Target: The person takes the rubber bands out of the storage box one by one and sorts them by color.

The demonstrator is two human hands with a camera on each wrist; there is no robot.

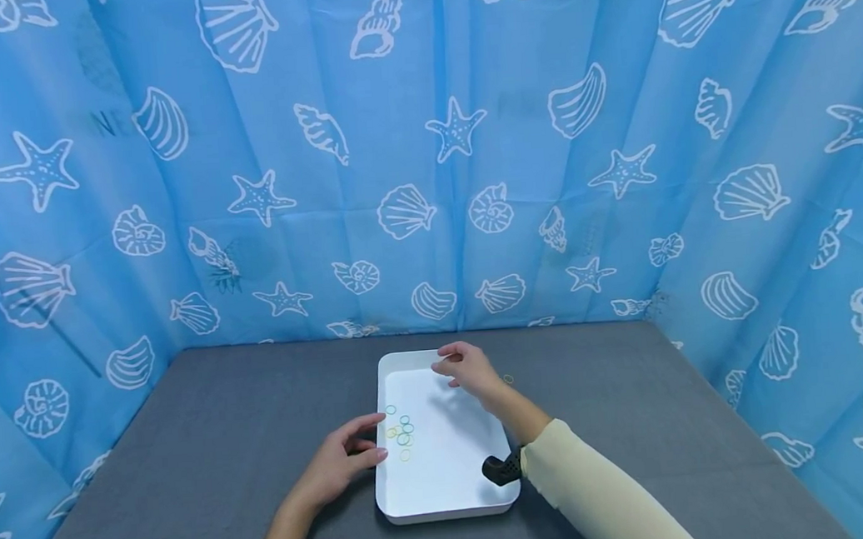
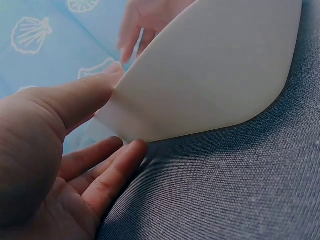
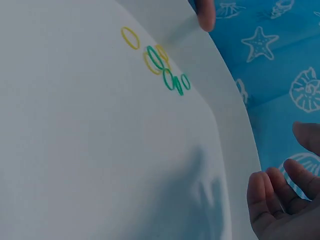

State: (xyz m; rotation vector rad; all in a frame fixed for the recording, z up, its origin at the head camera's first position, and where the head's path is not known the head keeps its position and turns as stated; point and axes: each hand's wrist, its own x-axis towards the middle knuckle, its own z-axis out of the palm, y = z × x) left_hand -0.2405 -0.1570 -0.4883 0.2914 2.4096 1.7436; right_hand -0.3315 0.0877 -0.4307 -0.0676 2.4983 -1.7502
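Observation:
A shallow white tray [image 1: 452, 460] sits on the table, with several thin green rubber bands [image 3: 178, 86] and yellow rubber bands [image 3: 123, 34] loosely grouped on its floor near the left wall. My left hand [image 1: 333, 468] is at the tray's left side. In the left wrist view its thumb rests at the rim and its fingertips lie against the lower edge of the outer wall. Over the far right part of the tray hovers my right hand [image 1: 476, 371], fingers loosely bent and apart, with nothing visible between them.
Dark grey cloth covers the table [image 1: 260, 398]. One yellowish band [image 1: 508, 378] lies on it just right of the tray. A blue curtain [image 1: 425, 178] with white shells and starfish hangs behind and along both sides. Black wrist-camera mounts [image 1: 501, 469] sit on both wrists.

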